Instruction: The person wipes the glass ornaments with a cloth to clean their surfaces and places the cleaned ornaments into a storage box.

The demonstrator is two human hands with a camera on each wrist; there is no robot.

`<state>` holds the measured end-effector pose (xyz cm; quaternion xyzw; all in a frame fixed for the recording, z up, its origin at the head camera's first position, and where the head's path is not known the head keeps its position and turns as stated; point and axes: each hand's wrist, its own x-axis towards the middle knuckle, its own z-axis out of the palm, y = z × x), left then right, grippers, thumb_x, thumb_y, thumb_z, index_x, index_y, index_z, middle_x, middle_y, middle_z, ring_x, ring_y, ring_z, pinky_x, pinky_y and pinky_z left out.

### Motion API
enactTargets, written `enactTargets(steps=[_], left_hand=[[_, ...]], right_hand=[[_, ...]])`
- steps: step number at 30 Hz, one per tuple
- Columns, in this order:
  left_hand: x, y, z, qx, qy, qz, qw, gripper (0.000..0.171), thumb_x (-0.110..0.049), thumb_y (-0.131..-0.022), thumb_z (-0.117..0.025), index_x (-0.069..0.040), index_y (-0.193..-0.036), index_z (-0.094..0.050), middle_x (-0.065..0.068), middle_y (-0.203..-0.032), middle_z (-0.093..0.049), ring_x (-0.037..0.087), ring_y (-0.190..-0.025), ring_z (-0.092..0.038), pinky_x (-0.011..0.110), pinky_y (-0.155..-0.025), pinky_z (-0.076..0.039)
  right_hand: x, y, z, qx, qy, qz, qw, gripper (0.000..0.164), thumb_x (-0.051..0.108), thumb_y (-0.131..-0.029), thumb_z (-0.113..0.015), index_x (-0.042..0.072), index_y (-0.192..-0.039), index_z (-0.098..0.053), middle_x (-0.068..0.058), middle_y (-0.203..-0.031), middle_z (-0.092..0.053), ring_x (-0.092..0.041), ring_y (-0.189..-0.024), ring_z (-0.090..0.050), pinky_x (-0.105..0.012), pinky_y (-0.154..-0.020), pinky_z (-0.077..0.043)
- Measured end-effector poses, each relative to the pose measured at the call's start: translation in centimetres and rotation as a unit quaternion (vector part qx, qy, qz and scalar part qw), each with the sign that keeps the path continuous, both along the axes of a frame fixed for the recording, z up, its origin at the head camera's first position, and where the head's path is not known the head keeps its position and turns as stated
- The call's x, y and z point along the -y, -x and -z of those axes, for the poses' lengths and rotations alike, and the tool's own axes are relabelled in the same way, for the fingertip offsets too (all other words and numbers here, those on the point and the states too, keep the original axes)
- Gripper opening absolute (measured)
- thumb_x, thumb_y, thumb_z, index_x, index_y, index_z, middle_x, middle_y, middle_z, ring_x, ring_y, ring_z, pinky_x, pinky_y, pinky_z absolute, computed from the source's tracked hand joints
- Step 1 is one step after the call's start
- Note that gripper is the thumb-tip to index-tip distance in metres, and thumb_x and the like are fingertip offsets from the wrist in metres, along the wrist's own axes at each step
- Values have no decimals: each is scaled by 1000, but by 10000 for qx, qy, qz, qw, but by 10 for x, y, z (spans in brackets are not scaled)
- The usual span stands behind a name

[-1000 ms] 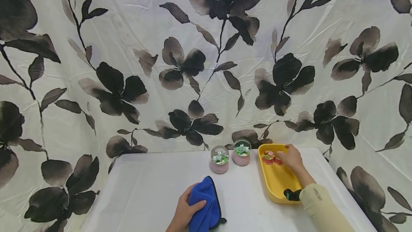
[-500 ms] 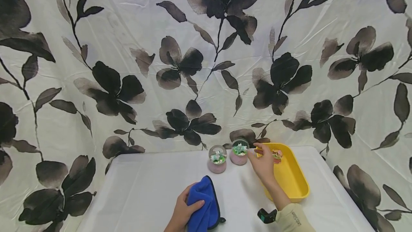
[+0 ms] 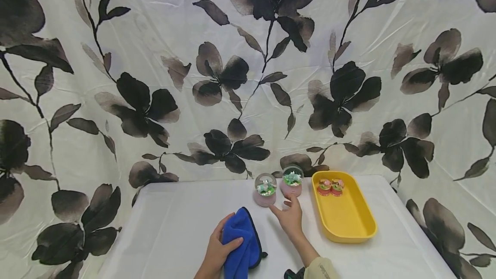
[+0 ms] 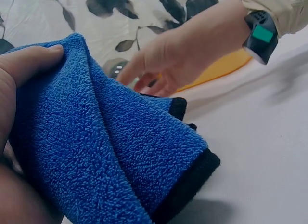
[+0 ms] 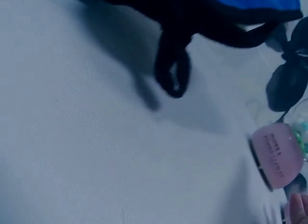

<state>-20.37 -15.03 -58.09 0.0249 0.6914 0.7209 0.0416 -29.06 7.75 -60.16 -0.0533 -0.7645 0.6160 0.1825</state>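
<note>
A blue towel with black edging is gripped in my left hand, thumb on top. In the left wrist view the folded towel fills much of the picture. Two snow globes with pink bases stand at the back of the table, a nearer left one and a farther right one. My right hand is just in front of them, fingers spread and holding nothing; contact cannot be told. The right wrist view shows a pink globe base and the towel's black loop.
A yellow tray stands on the right of the white table. Inside its far end sit two small red-based globes. Patterned floral cloth hangs behind the table.
My right hand has left the small globe in the yellow tray and moved left and nearer, to the front of the pink-based snow globes. The left hand keeps the towel almost still.
</note>
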Motion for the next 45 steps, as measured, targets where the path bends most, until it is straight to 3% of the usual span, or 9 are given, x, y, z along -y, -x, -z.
enactTargets(steps=[3, 13, 20, 26, 30, 37, 45], left_hand=[[2, -1, 0, 113, -38, -43, 9999, 75, -17, -82, -78, -15, -146, -40, 18, -140, -48, 32, -121, -50, 49, -100, -39], [10, -1, -3, 84, -321, -180, 9993, 63, -12, -81, -78, -3, -136, -49, 17, -126, -58, 30, -114, -55, 38, -96, -41], [10, -7, -5, 120, -496, -203, 9985, 60, -11, -81, -76, 2, -134, -51, 17, -124, -59, 29, -113, -55, 36, -96, -42], [9, -8, -5, 135, -579, -323, 9977, 60, -12, -83, -76, 3, -134, -50, 17, -125, -59, 29, -113, -55, 37, -97, -41], [9, -10, -3, 175, -605, -358, 9974, 60, -13, -83, -76, 3, -134, -50, 17, -126, -58, 28, -114, -55, 38, -98, -41], [12, -16, 0, 162, -719, -420, 9964, 62, -10, -82, -76, 6, -135, -48, 19, -126, -57, 29, -114, -55, 38, -97, -43], [18, -21, -2, 224, -611, -485, 9967, 64, -13, -83, -76, 6, -136, -46, 18, -128, -56, 29, -115, -54, 42, -99, -41]], right_hand=[[3, 5, 8, -1, -214, -192, 9996, 64, 11, -68, -88, -6, -120, -54, -22, -122, -55, -39, -105, -56, -48, -82, -50], [14, 30, 19, -188, -667, -681, 9953, 77, 17, -66, -89, -10, -126, -49, -27, -123, -52, -40, -109, -53, -50, -93, -44], [19, 42, 22, -82, -1369, -352, 9899, 77, 26, -61, -92, -2, -123, -56, -16, -112, -62, -31, -104, -58, -45, -90, -45], [24, 47, 18, 70, -1843, -134, 9827, 77, 37, -59, -92, 3, -121, -60, -13, -111, -66, -32, -102, -61, -47, -87, -47], [26, 45, 17, 251, -1830, -124, 9827, 80, 39, -57, -92, 5, -122, -60, -11, -112, -66, -32, -102, -60, -47, -86, -47], [22, 41, 25, 194, -1382, -138, 9901, 72, 36, -57, -93, 4, -114, -64, -11, -106, -68, -29, -97, -63, -45, -85, -49], [12, 29, 26, 256, -874, -487, 9946, 75, 27, -53, -94, 5, -118, -64, -9, -109, -65, -27, -100, -60, -44, -85, -48]])
